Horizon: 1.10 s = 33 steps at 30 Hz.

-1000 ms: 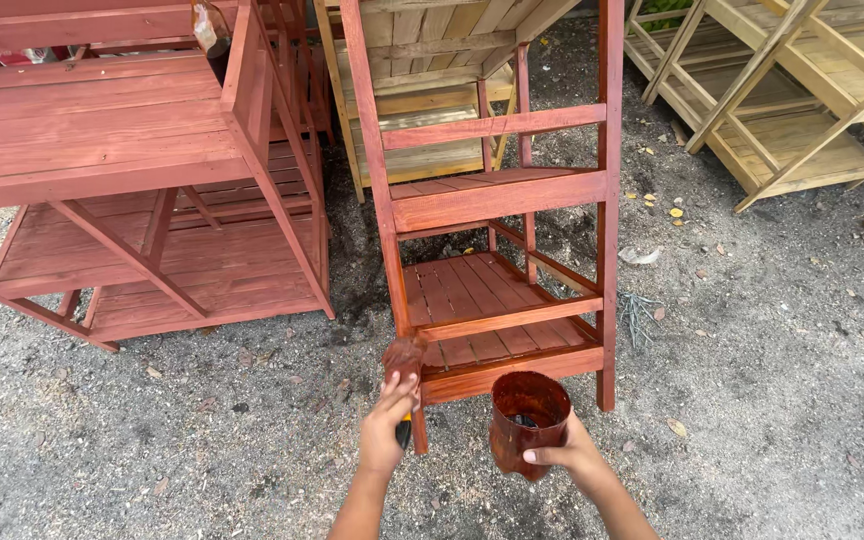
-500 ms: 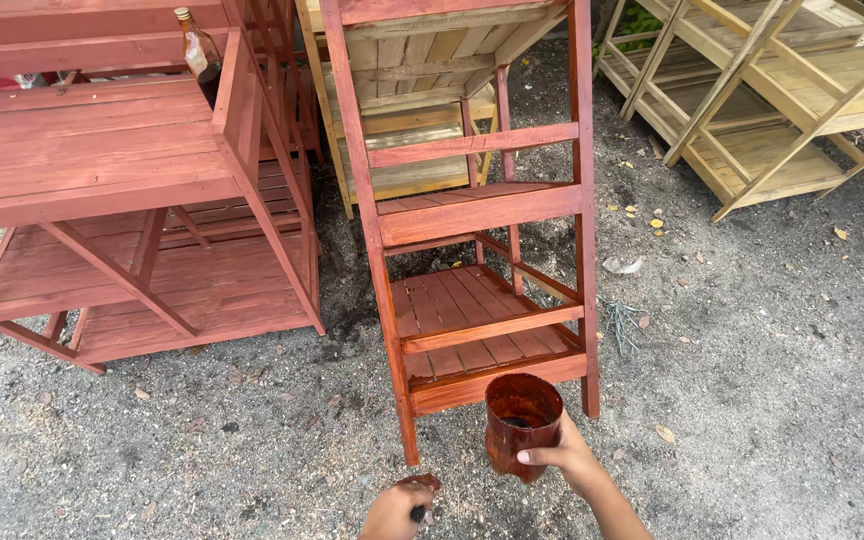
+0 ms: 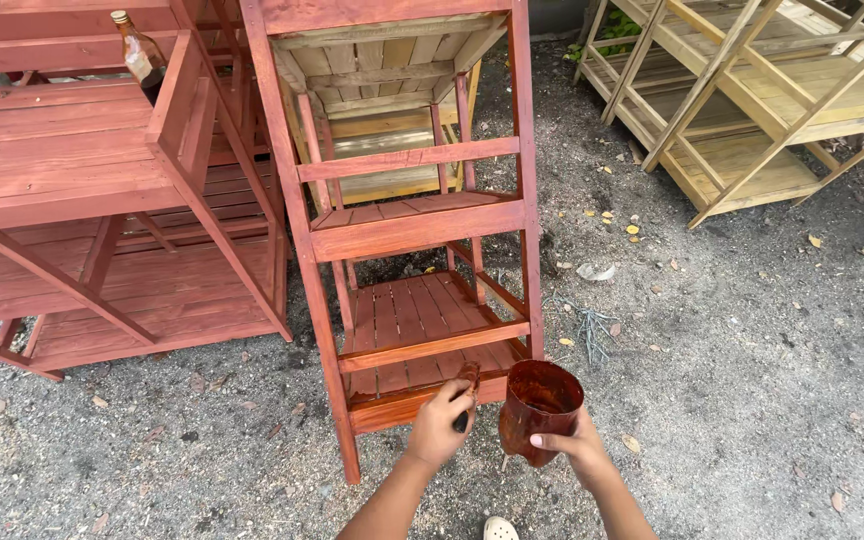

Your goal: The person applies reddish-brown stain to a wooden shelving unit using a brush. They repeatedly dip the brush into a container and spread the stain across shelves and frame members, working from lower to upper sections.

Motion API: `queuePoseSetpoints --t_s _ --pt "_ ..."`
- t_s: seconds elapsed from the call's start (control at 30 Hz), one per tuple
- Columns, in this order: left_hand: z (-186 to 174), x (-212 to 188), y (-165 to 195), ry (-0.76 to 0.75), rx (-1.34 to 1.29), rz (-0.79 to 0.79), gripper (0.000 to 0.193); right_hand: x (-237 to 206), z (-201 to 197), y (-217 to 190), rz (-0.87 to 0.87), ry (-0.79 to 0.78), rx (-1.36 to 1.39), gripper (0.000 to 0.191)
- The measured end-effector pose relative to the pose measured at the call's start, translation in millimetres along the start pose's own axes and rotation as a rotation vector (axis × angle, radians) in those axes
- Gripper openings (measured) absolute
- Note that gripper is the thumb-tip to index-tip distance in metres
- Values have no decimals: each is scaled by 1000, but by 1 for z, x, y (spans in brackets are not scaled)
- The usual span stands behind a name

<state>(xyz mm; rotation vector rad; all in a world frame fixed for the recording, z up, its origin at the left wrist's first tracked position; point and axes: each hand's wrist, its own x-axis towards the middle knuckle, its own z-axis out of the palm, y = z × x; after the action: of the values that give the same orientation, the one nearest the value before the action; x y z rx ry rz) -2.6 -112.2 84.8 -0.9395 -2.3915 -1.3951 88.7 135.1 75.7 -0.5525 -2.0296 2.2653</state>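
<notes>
The left hand (image 3: 439, 425) is closed around a small brush with a dark handle (image 3: 466, 395), its fingers wrapped tight on the handle, and the brush head rests against the front rail of the lowest shelf of a tall, red-brown stained wooden ladder shelf (image 3: 407, 230). The bristles are mostly hidden behind the hand and seem to touch the rail, though the view there is too cramped to be sure. The right hand (image 3: 577, 450) grips a stain-smeared, reddish-brown cut plastic container (image 3: 539, 405) from below and behind, fingers curled around its lower wall; the container is held upright with its open mouth facing up, just beside the brush and in front of the shelf's right front leg.

The ladder shelf stands on grey gravelly ground (image 3: 732, 380); its two lower slatted tiers are stained red-brown, while the underside of the top tier shows bare pale wood. To the left stands a wide red-brown stained wooden rack (image 3: 82, 190), and on its top board sits a clear glass bottle with a brown liquid and a pale cap (image 3: 138, 58). At the upper right lie several unstained pale wooden shelf frames (image 3: 762, 100), tilted on their sides, well apart from the hands. A pale shoe tip (image 3: 500, 528) shows at the lower edge between the forearms.
</notes>
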Motion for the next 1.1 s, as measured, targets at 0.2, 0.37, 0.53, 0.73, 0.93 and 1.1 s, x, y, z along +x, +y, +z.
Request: queuePoseSetpoints --t_s 0.2,0.37,0.53,0.73,0.93,1.1 --pt "92 71 28 -30 -45 100 20 22 -79 -23 -34 36 6 98" --pt "110 84 6 66 15 68 14 31 -103 -28 6 52 -26 97" --pt "67 60 -31 58 161 11 10 42 -83 -22 -19 1 -35 95" --pt "-27 16 -58 153 246 -117 15 41 -27 -14 86 -29 -73 103" --pt "-95 -15 -57 304 293 -305 15 27 13 -10 51 -117 -65 104" --pt "-107 -36 -46 506 271 -354 7 28 15 -7 65 -145 -59 108"
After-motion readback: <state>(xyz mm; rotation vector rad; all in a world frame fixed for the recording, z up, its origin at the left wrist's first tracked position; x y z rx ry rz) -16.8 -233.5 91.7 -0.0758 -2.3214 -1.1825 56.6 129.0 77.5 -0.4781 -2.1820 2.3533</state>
